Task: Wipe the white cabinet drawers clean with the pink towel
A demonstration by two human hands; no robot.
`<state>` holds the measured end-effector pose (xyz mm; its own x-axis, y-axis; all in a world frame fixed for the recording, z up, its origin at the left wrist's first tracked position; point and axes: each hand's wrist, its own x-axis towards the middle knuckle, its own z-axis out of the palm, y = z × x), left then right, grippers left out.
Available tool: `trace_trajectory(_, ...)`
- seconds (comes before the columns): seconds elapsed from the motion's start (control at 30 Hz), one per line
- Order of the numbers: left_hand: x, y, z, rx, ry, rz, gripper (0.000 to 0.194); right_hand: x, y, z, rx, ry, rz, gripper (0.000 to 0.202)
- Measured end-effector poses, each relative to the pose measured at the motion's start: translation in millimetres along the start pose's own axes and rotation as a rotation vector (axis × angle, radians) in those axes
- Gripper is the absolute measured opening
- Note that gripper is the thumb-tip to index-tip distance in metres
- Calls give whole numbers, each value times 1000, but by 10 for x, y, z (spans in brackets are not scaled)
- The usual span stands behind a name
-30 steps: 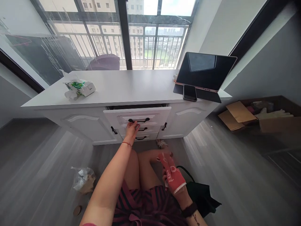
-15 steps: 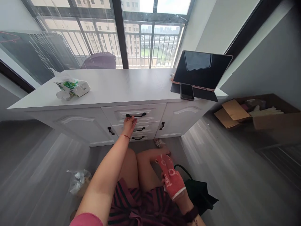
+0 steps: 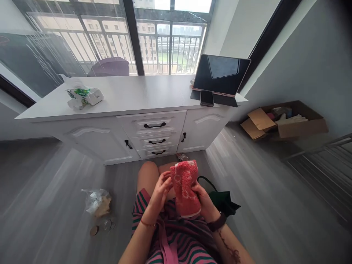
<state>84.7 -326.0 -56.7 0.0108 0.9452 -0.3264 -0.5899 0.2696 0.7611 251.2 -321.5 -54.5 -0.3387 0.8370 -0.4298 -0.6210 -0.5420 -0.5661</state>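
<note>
Fig.: person seated on floor, both hands gripping a red towel (image 3: 184, 187) over the lap. Left hand (image 3: 161, 189) fingers are closing on its left edge; right hand (image 3: 205, 200) fingers are wrapping around its right side and underside. For a neat fold, thumbs should probably be pinning the edges while the cloth hangs free. Beyond the fingers: bench (image 3: 132, 95) w/ 3 drawers (image 3: 154, 135) shut, contents hidden. Right of the fingers: cardboard box (image 3: 291, 123) holding mixed items, incl. something pale. Left: plastic bag (image 3: 96, 201), crumpled scraps inside.
</note>
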Motion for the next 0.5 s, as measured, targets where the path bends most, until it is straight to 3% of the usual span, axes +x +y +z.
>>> trace_trajectory(0.07,-424,-154,19,41,66,49,29,-43,39,92,-62,-34,2,32)
trace_trajectory(0.17,-753,-138,57,71,128,96,25,-90,129,229,-113,-102,39,35)
trace_trajectory(0.4,-969,82,87,-4,215,260,15,-209,272,409,-114,-189,56,42)
trace_trajectory(0.5,-1025,91,47,-143,263,233,18,-240,273,379,-128,-216,18,42)
